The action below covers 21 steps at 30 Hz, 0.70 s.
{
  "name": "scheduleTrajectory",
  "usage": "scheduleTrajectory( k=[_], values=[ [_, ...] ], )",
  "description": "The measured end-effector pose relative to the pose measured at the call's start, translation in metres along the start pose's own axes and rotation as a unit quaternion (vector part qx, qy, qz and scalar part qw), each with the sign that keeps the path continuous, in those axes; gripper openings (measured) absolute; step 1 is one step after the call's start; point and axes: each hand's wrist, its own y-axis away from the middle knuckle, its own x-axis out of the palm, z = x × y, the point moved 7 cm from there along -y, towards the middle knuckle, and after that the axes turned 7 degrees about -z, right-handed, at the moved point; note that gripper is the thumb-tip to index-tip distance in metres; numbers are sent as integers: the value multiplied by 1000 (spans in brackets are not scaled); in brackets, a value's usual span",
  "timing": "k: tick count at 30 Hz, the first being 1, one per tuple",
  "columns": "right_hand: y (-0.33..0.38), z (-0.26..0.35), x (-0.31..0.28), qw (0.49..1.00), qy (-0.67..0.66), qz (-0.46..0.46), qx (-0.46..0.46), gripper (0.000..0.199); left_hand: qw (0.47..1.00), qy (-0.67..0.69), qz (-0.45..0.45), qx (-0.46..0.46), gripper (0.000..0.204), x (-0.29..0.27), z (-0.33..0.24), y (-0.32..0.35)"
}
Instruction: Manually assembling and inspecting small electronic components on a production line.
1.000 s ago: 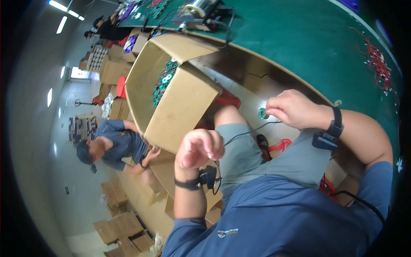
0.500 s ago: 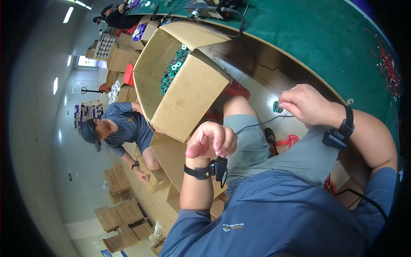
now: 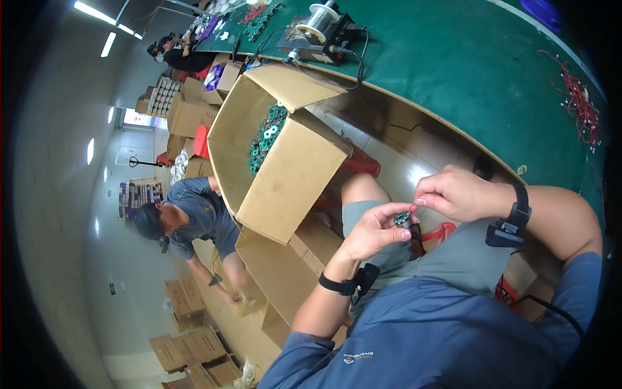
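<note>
Pointing green end [image 3: 401, 216] outward, a part [image 3: 405, 224] sits pinched in left hand [image 3: 374, 235]; right hand [image 3: 463, 194] pinched, hold unclear.

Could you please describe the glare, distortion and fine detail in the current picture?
Head view: the near edge of the green table bows, and the corners go black; head view: the tiled floor carries a bright glare patch; head view: the green-topped part in the left hand is too small for fine detail.

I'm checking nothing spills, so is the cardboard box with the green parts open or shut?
Open: the cardboard box has a flap spread outward, and the green parts show inside its uncovered mouth.
</note>
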Motion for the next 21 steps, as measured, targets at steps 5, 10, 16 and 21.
scheduleTrajectory(
  k=[5, 10, 16, 21],
  values=[
    [2, -10, -1, 998, 51, -34, -35, 16, 997, -23, -72, 27, 50, -10, -7, -2],
    [7, -13, 1, 992, 94, -39, -76, 19, 989, -65, -130, 12, 50, -16, -7, -7],
    [13, -8, 8, 984, 130, -49, -111, 20, 979, -113, -164, 32, 42, -20, -10, 10],
    [25, 10, 11, 977, 107, -67, -174, 17, 978, -109, -161, 82, 41, -16, -12, 7]
  ],
)
